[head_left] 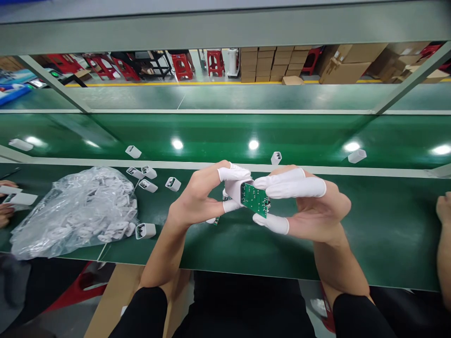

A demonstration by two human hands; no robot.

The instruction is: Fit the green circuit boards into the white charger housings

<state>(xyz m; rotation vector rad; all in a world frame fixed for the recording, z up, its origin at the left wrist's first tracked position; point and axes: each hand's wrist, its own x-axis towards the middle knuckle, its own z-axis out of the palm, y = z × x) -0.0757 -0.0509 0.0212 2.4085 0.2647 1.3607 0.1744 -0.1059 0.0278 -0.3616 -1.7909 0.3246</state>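
My left hand (207, 190), with white finger cots on its fingertips, grips a white plastic housing (233, 190). A green circuit board (254, 199) sticks partway out of the housing's open end. White cots also cover the fingers of my right hand (303, 202), which pinches the board's outer edge between thumb and fingers. Underneath, partly hidden by my left hand, another small circuit board (216, 220) lies on the green bench. Left of my left hand are several loose white housings, among them one near the front (145, 231) and one farther back (173, 183).
A clear plastic bag (77, 211) full of white parts lies at left. Behind a pale rail, a green belt (211, 136) carries scattered housings, including one at right (357, 156). Other people's hands (5, 206) and an arm (444, 234) show at both sides. A metal frame (225, 35) crosses overhead.
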